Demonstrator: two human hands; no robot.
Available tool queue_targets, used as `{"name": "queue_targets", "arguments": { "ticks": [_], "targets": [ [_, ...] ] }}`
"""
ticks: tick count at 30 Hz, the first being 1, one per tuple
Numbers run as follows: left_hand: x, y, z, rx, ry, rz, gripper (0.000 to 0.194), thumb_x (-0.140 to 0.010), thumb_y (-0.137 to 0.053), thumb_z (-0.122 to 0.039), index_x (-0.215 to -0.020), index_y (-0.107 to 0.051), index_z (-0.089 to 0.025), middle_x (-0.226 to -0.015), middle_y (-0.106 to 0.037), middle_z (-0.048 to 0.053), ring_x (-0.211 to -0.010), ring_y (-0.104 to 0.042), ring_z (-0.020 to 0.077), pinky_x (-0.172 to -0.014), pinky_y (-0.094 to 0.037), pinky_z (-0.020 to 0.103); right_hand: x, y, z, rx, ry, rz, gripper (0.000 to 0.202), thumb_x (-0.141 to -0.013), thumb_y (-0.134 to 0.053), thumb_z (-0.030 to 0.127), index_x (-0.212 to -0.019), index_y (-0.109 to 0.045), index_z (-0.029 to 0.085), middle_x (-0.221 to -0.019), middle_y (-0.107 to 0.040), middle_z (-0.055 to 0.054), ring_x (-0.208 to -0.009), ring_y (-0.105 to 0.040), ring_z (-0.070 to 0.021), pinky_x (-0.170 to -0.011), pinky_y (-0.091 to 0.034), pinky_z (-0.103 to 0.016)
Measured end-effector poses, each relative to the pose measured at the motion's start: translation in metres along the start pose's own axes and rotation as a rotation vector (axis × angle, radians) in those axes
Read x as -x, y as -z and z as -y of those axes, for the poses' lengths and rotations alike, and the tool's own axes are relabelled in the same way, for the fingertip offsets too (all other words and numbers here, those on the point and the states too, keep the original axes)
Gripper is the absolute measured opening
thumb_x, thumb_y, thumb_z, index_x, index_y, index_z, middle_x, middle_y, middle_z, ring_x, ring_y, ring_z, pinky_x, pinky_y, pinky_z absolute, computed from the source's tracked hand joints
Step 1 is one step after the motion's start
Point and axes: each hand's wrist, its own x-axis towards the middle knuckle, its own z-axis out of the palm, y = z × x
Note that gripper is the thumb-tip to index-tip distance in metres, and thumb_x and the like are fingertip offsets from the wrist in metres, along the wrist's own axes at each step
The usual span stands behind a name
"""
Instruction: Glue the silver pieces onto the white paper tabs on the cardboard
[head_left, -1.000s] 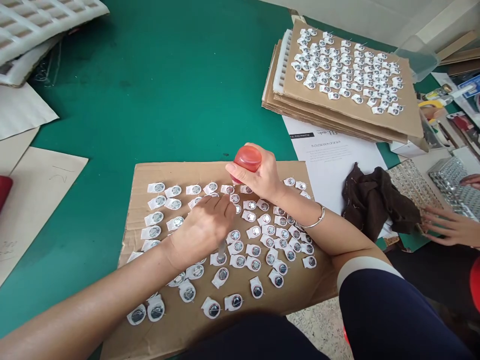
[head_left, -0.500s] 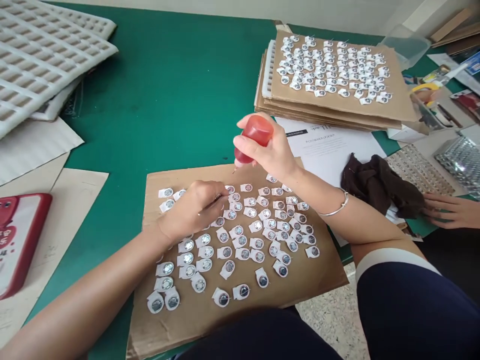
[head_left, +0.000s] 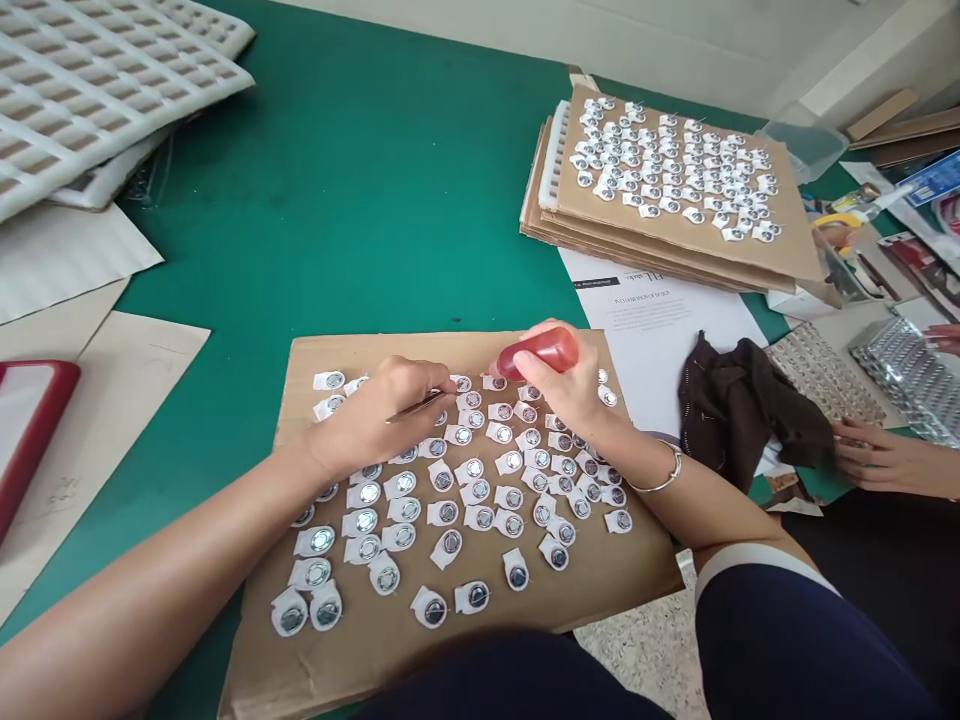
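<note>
Head view: the left hand (head_left: 379,415) rests on a cardboard sheet (head_left: 352,660) lying on the green table (head_left: 360,200), its fingers curled shut around a thin metal tool (head_left: 417,406) whose tip points toward the upper rows of small white tabs with round metal centres (head_left: 450,490) spread over the sheet. The right hand (head_left: 574,385) is closed around a small red bottle (head_left: 541,354), tipped sideways with its nozzle end toward the left, just above the top row of tabs and close to the tool's tip. A metal bangle (head_left: 660,478) sits on the right wrist.

Beyond the sheet, a stack of cardboard (head_left: 750,245) carries more of the same tabs. A printed paper (head_left: 660,320) and a dark brown cloth (head_left: 750,400) lie to the right. White foam trays (head_left: 97,90) sit at the far left, and a red-edged object (head_left: 30,420) lies at the left edge. Another person's hand (head_left: 881,458) rests at the right edge, beside shiny trays (head_left: 892,360).
</note>
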Motion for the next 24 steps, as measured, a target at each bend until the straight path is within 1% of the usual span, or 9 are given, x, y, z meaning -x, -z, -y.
{"name": "queue_targets", "arguments": {
  "ticks": [3, 6, 10, 15, 20, 24],
  "targets": [
    [-0.0003, -0.0001, 0.0010, 0.013, 0.007, 0.003, 0.015, -0.084, -0.049, -0.012, -0.085, -0.063, -0.014, -0.069, -0.063, 0.001, -0.057, -0.053, 0.0086, -0.052, -0.039, 0.022, 0.0034, -0.0013, 0.0002, 0.038, 0.100, 0.019, 0.015, -0.071, -0.069, 0.033, -0.077, -0.059, 0.022, -0.076, -0.061, 0.001, -0.071, -0.059, -0.0136, -0.067, -0.050, -0.032],
    [-0.0004, -0.0005, 0.0023, 0.031, 0.002, -0.002, 0.014, -0.084, -0.049, -0.014, -0.086, -0.063, -0.015, -0.072, -0.064, 0.003, -0.060, -0.056, 0.0102, -0.054, -0.041, 0.022, 0.0048, -0.0026, 0.0004, 0.053, 0.150, 0.036, 0.015, -0.072, -0.069, 0.030, -0.077, -0.059, 0.022, -0.077, -0.061, 0.001, -0.072, -0.058, -0.0134, -0.069, -0.050, -0.032],
    [-0.0004, 0.0000, 0.0019, 0.053, 0.000, 0.013, 0.014, -0.084, -0.050, -0.014, -0.087, -0.064, -0.015, -0.074, -0.065, 0.004, -0.061, -0.057, 0.0110, -0.054, -0.041, 0.024, 0.0043, -0.0036, -0.0003, 0.072, 0.164, 0.034, 0.012, -0.073, -0.068, 0.028, -0.077, -0.058, 0.021, -0.076, -0.061, 0.000, -0.071, -0.058, -0.0132, -0.069, -0.049, -0.033],
    [-0.0001, 0.0010, 0.0016, 0.053, 0.011, 0.025, 0.015, -0.083, -0.051, -0.012, -0.090, -0.064, -0.014, -0.075, -0.065, 0.003, -0.060, -0.055, 0.0102, -0.053, -0.038, 0.025, 0.0037, -0.0038, -0.0020, 0.094, 0.182, 0.058, 0.013, -0.074, -0.068, 0.028, -0.077, -0.058, 0.021, -0.075, -0.062, 0.000, -0.071, -0.057, -0.0140, -0.070, -0.049, -0.034],
    [0.0004, 0.0019, 0.0022, 0.058, 0.013, 0.050, 0.015, -0.083, -0.050, -0.010, -0.087, -0.064, -0.015, -0.071, -0.062, 0.001, -0.059, -0.051, 0.0095, -0.053, -0.036, 0.026, 0.0046, -0.0044, -0.0020, 0.107, 0.188, 0.063, 0.013, -0.074, -0.068, 0.029, -0.076, -0.058, 0.022, -0.074, -0.062, 0.000, -0.071, -0.057, -0.0139, -0.069, -0.049, -0.034],
    [0.0004, 0.0025, 0.0014, 0.057, 0.015, 0.051, 0.015, -0.082, -0.050, -0.009, -0.087, -0.064, -0.014, -0.071, -0.062, 0.001, -0.059, -0.051, 0.0096, -0.053, -0.036, 0.026, 0.0047, -0.0046, -0.0016, 0.114, 0.206, 0.067, 0.013, -0.075, -0.068, 0.028, -0.075, -0.057, 0.022, -0.073, -0.063, 0.001, -0.071, -0.057, -0.0138, -0.068, -0.049, -0.033]
  ]
}}
